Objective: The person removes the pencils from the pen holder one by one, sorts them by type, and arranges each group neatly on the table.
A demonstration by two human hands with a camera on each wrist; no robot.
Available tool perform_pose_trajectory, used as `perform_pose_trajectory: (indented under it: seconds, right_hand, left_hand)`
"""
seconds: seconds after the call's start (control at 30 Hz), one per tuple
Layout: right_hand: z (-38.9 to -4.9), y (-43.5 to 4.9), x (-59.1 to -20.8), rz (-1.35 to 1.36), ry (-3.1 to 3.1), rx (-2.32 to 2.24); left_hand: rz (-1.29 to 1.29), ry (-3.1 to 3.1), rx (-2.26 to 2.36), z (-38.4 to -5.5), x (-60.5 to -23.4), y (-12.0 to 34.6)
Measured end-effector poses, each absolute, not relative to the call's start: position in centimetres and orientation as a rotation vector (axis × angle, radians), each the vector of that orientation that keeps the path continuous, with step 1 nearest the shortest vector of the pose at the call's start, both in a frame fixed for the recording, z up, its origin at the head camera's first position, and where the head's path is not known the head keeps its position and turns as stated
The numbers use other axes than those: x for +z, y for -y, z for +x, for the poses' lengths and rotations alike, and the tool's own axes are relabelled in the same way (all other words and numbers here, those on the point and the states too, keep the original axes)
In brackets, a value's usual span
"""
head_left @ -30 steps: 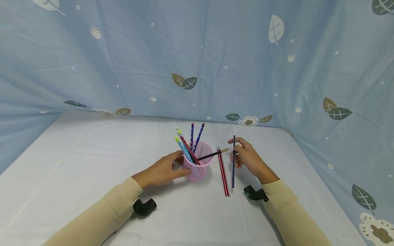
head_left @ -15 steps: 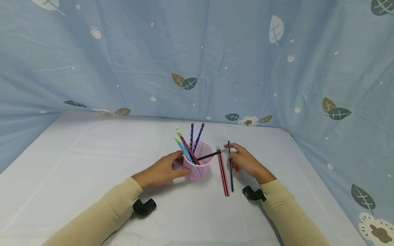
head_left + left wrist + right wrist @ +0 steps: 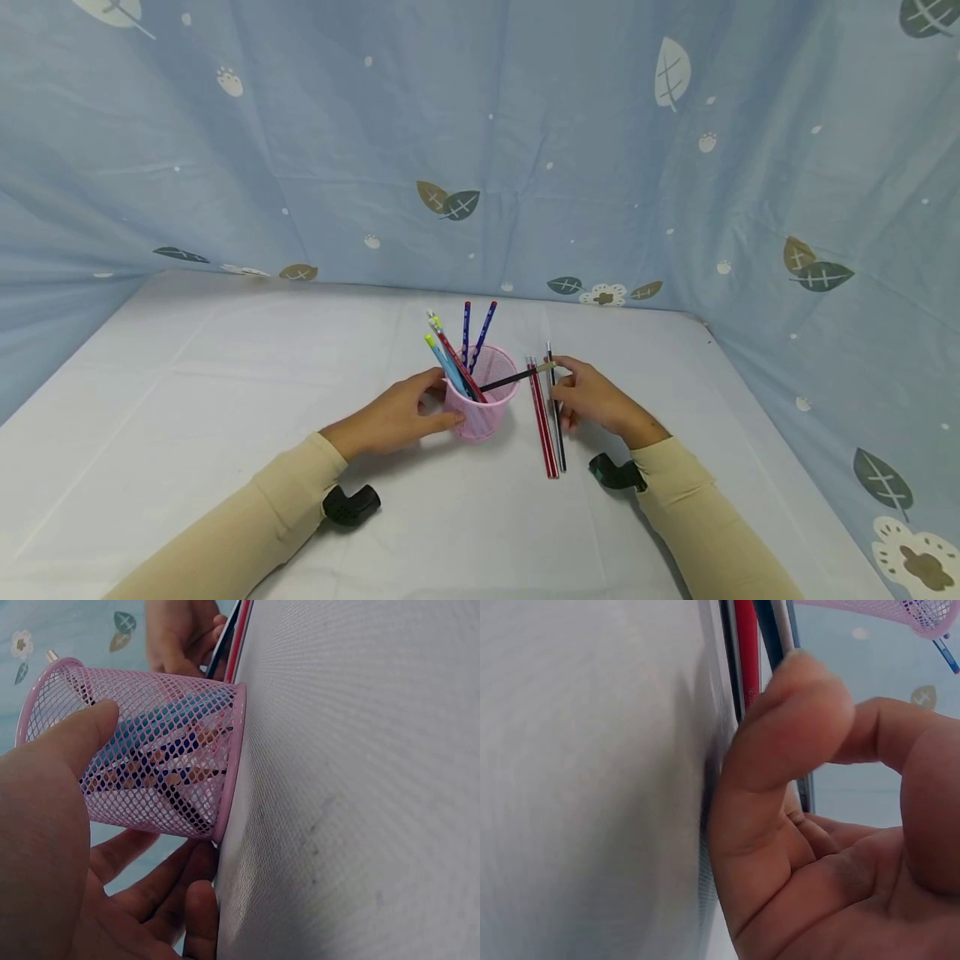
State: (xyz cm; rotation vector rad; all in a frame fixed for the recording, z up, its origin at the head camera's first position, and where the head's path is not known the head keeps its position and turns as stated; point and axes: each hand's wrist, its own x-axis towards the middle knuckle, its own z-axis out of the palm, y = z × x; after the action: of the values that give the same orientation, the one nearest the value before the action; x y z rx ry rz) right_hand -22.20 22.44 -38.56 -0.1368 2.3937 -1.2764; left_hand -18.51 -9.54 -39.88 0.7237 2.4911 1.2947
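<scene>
My left hand [image 3: 397, 417] holds a pink mesh pencil cup [image 3: 482, 423] upright on the table, thumb on the near wall and fingers around the far side. Several pencils stand in the cup, among them dark blue pencils with red ends [image 3: 483, 333], a light blue one [image 3: 448, 365] and a black one [image 3: 506, 382] leaning out to the right. Beside the cup, my right hand [image 3: 600, 400] pinches a dark pencil [image 3: 560, 442]. It lies alongside red pencils [image 3: 545, 433] on the table. The dark pencil [image 3: 769, 630] shows at the thumb tip in the right wrist view.
White cloth [image 3: 300, 367] covers the table. A blue curtain with leaf prints [image 3: 525, 150] hangs behind it and along the right side. Each wrist carries a black camera mount [image 3: 351, 505].
My right hand has moved left and lowered the dark pencil beside the red pencils. My left hand and the cup have stayed in place.
</scene>
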Motion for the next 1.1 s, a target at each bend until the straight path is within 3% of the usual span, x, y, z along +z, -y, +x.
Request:
perform_pose_trajectory:
  seconds: [0.43,1.1]
  right_hand:
    - [-21.86,-22.38,-38.61,-0.289,-2.402,-1.245]
    - [-21.47,-21.62,-38.03,-0.258,-2.616,-1.108]
  left_hand:
    - [0.722,-2.473,1.306,-18.40,-39.87,9.57]
    - [0.717,-2.485,1.295,-18.40,-39.91,9.57]
